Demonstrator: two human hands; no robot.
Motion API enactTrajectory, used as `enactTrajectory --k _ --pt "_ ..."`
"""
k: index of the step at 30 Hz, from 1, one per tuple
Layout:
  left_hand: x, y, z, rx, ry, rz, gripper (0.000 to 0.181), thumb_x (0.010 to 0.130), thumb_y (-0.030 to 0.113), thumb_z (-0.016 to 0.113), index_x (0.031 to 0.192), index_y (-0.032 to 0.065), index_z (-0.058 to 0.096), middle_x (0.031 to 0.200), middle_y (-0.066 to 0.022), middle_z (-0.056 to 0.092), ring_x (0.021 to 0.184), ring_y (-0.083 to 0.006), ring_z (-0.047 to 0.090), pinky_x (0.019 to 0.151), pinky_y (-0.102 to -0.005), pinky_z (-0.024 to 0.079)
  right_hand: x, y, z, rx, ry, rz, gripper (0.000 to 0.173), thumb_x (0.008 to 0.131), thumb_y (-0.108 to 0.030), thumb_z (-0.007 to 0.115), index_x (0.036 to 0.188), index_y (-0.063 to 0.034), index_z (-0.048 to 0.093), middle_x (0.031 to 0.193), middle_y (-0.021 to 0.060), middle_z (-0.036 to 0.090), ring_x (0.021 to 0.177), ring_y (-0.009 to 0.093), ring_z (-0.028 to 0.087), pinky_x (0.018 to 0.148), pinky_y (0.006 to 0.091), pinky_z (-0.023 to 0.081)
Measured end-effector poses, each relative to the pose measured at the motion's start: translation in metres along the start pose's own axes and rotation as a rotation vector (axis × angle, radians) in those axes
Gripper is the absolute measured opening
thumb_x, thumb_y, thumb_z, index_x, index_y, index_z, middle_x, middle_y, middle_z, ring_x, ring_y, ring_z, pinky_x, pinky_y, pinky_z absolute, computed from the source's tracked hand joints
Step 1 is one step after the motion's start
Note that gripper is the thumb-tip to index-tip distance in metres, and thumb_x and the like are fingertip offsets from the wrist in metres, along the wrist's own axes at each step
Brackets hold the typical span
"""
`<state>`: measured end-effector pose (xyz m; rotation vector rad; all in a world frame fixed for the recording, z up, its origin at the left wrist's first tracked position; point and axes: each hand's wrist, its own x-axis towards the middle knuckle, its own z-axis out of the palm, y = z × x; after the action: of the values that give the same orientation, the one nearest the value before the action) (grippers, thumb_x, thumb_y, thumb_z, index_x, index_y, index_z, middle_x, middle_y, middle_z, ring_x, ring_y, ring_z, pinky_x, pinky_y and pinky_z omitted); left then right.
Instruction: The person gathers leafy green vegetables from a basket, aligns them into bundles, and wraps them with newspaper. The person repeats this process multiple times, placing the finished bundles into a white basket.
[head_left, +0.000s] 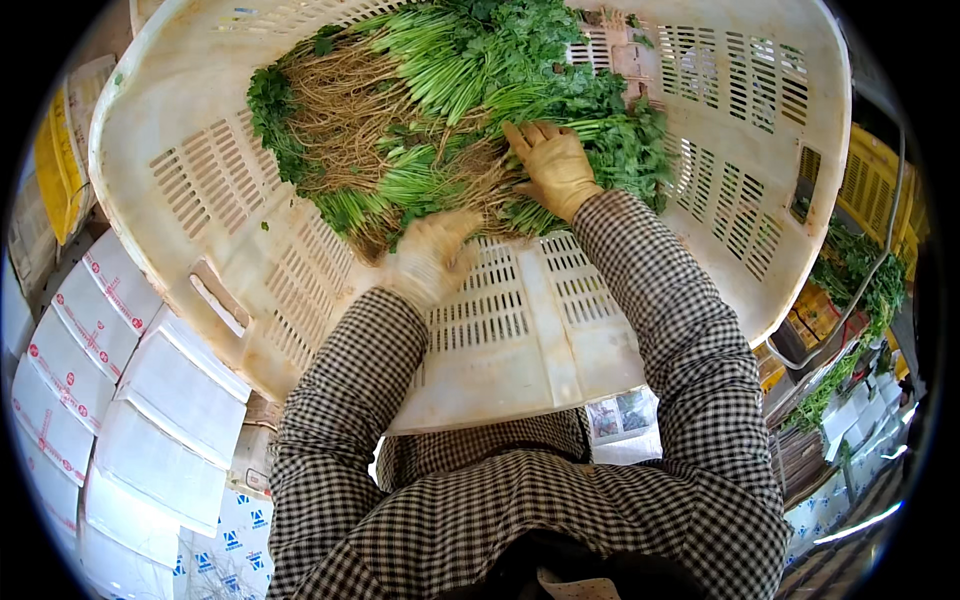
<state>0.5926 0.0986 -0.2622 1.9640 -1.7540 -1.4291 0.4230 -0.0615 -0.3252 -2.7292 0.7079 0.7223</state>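
Bunches of leafy green herbs with long brown roots (337, 112) lie in a large, off-white slotted plastic basket (750, 292). Most of the roots point left and most of the leaves right. My right hand (555, 165), in a yellowish glove, rests with spread fingers on the stems at the near right of the pile. My left hand (436, 251), gloved too and blurred, is at the pile's near edge beside the root ends. Whether its fingers hold any roots cannot be told. Both sleeves are black-and-white checked.
The basket's near wall (517, 390) stands close before my body. White cartons (165, 420) are stacked at the lower left, beside a yellow crate (58, 169). More greens (862, 285) and yellow crates (874, 180) stand on the right, near a bent metal bar (862, 300).
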Motion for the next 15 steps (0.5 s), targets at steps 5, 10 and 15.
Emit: enactTrajectory --k 5,10,15 --pt "0.037 -0.024 -0.022 0.05 0.361 0.112 0.042 0.086 0.016 0.063 0.127 0.0101 0.055 0.13 -0.0083 0.056 0.119 -0.0277 0.054 0.101 -0.0427 0.041 0.03 -0.017 -0.017 -0.012 -0.054 0.018 0.08 0.08 -0.037 0.069 0.143 -0.0029 0.034 0.125 0.0102 0.057 0.109 0.023 0.056 0.086 0.0363 0.048" --pt "0.068 -0.038 -0.029 0.471 0.305 0.196 0.047 0.087 0.018 0.061 0.132 0.0154 0.052 0.143 -0.004 0.044 0.135 -0.0237 0.037 0.108 -0.0471 0.029 0.035 -0.025 -0.042 -0.017 -0.074 0.08 0.062 0.086 -0.019 0.062 0.141 -0.0039 0.038 0.114 0.0083 0.063 0.099 0.021 0.062 0.076 0.0332 0.051" --pt "0.092 -0.068 -0.018 0.739 0.218 0.114 0.054 0.089 0.022 0.055 0.141 0.0226 0.042 0.155 0.0001 0.028 0.145 -0.0189 0.017 0.117 -0.0406 0.012 0.051 -0.029 0.007 0.097 0.197 0.039 0.073 0.081 -0.023 0.066 0.144 -0.0053 0.034 0.119 0.0091 0.059 0.104 0.021 0.059 0.081 0.0328 0.051"
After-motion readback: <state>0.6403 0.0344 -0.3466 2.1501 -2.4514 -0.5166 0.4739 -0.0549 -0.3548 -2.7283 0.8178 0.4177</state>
